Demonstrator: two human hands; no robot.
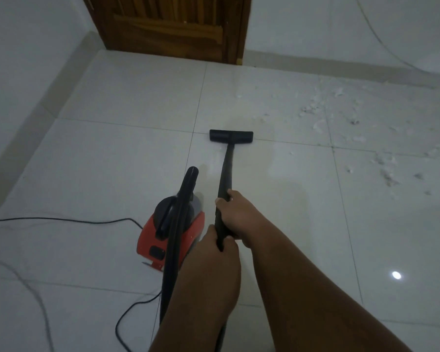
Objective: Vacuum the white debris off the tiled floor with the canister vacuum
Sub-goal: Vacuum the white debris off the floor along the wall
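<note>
Open tiled floor (127,97) is seen ahead of the floor nozzle (231,136), toward 12 and 11 o'clock, up to the wooden door (173,26) and the skirting. From 1 to 3 o'clock the tiles are strewn with white debris (353,138), which lies flat and blocks nothing. At 9 o'clock of the wand (225,184) the way is narrowed by the red canister (168,232), which stands just beside it, with the black hose (173,250) arched over it. Further toward 8 and 9 o'clock the floor is crossed by a black power cord (61,219) and a grey cable (31,295). At 4 and 5 o'clock the tiles are left bare.
</note>
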